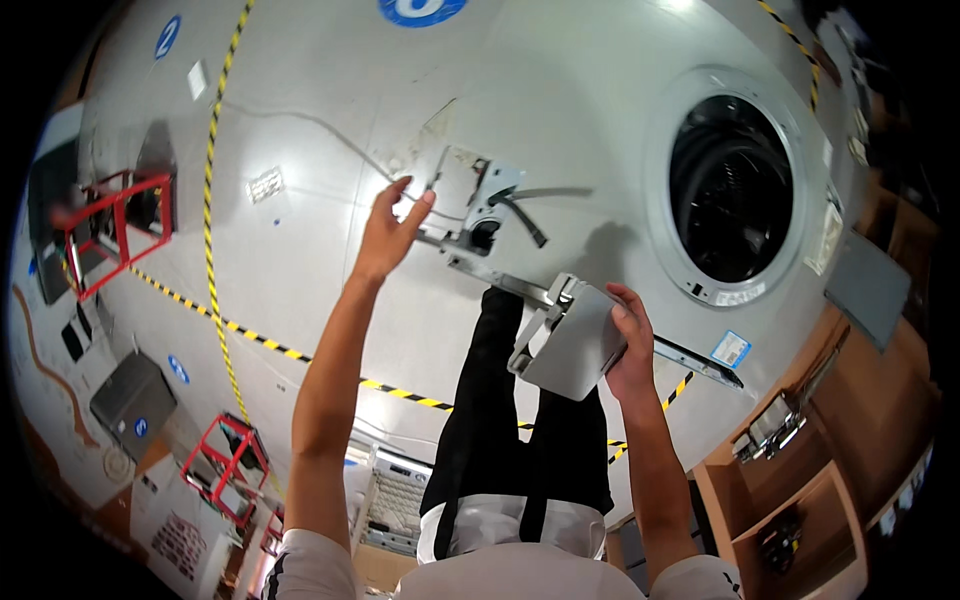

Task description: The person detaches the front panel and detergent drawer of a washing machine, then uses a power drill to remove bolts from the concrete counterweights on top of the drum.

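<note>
My right hand (630, 343) grips the right edge of a grey box-shaped part (578, 345), held tilted above my legs. Hinge-like metal fittings show along the part's left and upper sides. A long metal rail (500, 280) runs from those fittings up toward my left hand; whether it is joined to the part I cannot tell. My left hand (393, 230) is raised with thumb and fingers apart and nothing visible between them. Just right of it lies a metal plate assembly (490, 195) with a dark round opening and black cables (525, 220). A thin grey cable (335, 135) passes behind my left fingers.
A large round-framed piece with a dark drum-like centre (733, 190) lies at right. Wooden shelving (800, 520) stands at lower right, a dark bar (695, 362) nearer me. Red frames (120, 230) and a grey bin (133, 405) are at left. Yellow-black tape (210, 190) marks the floor.
</note>
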The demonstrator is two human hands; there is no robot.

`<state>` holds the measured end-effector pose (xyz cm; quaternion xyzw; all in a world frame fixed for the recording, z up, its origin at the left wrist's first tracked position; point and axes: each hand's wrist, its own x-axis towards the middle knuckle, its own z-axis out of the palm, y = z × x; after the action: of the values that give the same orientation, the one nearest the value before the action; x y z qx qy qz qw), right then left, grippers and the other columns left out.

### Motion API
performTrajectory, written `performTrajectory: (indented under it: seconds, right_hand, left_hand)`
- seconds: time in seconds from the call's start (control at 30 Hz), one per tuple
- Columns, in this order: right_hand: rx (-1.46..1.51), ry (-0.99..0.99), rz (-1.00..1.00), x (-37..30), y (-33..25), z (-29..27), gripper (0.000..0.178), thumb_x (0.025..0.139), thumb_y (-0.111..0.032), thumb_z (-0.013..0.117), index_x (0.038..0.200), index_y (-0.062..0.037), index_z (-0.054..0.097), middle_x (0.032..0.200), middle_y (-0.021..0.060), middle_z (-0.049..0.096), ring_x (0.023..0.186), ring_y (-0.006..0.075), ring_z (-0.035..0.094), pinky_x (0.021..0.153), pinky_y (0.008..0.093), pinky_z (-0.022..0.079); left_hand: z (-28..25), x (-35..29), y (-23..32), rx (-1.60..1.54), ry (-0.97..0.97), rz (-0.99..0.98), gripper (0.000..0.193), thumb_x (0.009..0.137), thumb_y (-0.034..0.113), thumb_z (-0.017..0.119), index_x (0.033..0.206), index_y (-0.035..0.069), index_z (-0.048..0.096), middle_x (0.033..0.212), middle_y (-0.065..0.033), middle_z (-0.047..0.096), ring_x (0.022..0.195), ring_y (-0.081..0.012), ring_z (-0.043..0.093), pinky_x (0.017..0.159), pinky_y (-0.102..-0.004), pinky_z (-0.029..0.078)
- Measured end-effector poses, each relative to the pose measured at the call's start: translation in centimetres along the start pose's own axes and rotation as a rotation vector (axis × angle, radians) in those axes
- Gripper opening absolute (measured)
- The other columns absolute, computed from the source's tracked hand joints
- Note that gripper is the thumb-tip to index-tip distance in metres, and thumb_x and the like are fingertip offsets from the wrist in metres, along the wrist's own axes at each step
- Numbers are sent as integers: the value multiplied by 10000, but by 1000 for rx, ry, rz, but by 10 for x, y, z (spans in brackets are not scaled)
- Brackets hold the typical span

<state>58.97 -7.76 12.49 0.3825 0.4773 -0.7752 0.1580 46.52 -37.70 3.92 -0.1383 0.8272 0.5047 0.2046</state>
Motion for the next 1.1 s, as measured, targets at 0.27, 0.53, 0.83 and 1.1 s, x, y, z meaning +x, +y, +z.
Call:
performTrajectory:
  seconds: [0.27,0.53,0.83,1.1]
  right_hand:
    - [109,417,32,19,-65,-89,542,884,-551,436,1092,-61,542,936,121,576,867,212,567,734,344,487]
    - [-613,799,-91,28,-116,-317,578,787,-463,585,1140,-6,567,1050,145,596,920,231,569,803,334,444]
    - [-1271,743,133,93,-205,-322,935,673,-679,576,1256,40,449,1194,237,537,1116,340,524,933,379,410]
    - [-1546,701,368,163,-231,-308,871,658,-611,640,1234,23,487,1276,185,478,1143,331,509,937,454,404]
  left_hand:
    - [25,81,18,66,-166,-153,713,818,547,564,1247,-15,471,1073,-138,570,926,-179,547,784,-275,438]
    - [49,140,45,225,-174,-83,852,800,621,527,1206,-122,435,1066,-175,536,992,-228,507,885,-304,387]
    - [63,163,91,336,-100,-109,1123,686,738,541,1321,-147,269,1302,-290,393,1222,-342,395,1010,-384,311]
    - [69,173,91,147,-212,-299,1088,692,741,522,1292,-146,328,1277,-280,416,1187,-329,424,993,-384,327]
